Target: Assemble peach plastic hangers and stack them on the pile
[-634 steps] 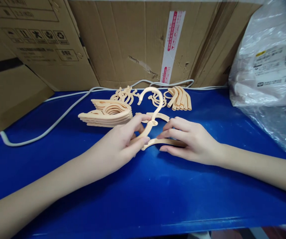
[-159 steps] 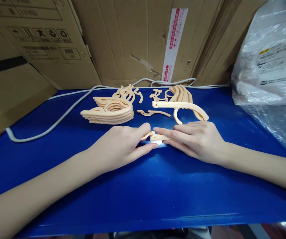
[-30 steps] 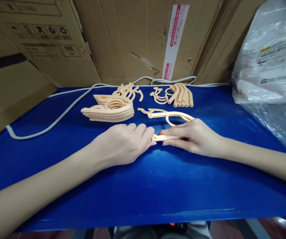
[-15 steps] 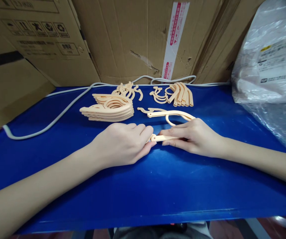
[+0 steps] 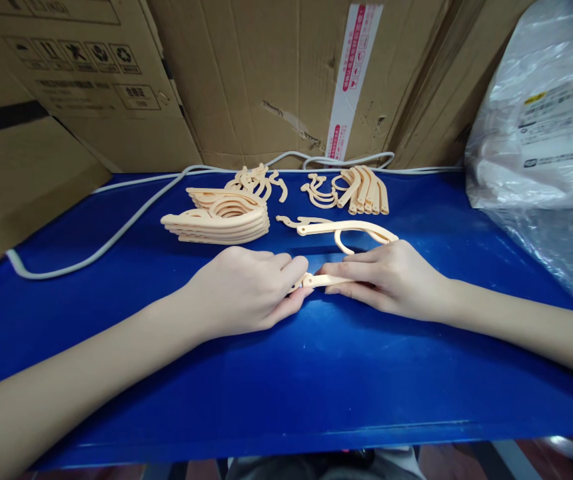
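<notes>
Low over the blue tabletop, my right hand [image 5: 391,280] pinches a beige plastic hanger arm [image 5: 325,280] between thumb and fingers. Its holed end points left, meeting a small beige piece mostly hidden in the closed fingers of my left hand [image 5: 251,290]. The left thumb and forefinger press at that joint. Just beyond my right hand lies a loose curved hanger arm [image 5: 336,228], with a hook piece [image 5: 286,221] and a curved part around it. Farther left, folded hangers [image 5: 216,230] form a neat stack.
Loose hook pieces [image 5: 254,181] lie behind the stack, and more hooks [image 5: 319,193] sit beside a bunch of hanger arms [image 5: 366,190]. A white cable [image 5: 131,230] runs along the back and left. Cardboard boxes [image 5: 266,80] wall the rear; a plastic-wrapped package [image 5: 536,133] stands right.
Both hands hold nearly the same place and grip. My right hand has shifted very slightly right; the joined pieces remain between the hands.
</notes>
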Demonstrator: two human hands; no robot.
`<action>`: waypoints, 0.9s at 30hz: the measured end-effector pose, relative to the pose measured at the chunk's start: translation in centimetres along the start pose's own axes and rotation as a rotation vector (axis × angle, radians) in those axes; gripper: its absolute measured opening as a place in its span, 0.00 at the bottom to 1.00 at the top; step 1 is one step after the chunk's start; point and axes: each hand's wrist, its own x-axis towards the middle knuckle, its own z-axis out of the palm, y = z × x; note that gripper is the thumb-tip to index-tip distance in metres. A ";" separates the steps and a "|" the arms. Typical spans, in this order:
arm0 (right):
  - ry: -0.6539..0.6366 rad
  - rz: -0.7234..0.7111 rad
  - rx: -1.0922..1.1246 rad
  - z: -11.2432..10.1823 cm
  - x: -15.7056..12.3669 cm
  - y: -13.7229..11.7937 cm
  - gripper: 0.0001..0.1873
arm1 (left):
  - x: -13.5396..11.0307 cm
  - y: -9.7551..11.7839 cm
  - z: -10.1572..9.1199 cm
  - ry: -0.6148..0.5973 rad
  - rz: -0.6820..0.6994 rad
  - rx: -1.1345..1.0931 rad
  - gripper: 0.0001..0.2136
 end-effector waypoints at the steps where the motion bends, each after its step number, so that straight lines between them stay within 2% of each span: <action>1: -0.001 -0.001 0.002 0.0 0.0 0.0 0.15 | 0.0 0.0 0.0 0.000 -0.002 -0.003 0.13; 11: -0.016 0.002 0.021 0.0 0.0 0.1 0.16 | -0.1 -0.1 0.1 0.027 -0.001 0.003 0.13; 27: 0.016 0.011 0.028 0.2 -0.1 0.2 0.16 | 0.1 0.1 0.2 0.002 -0.031 -0.092 0.12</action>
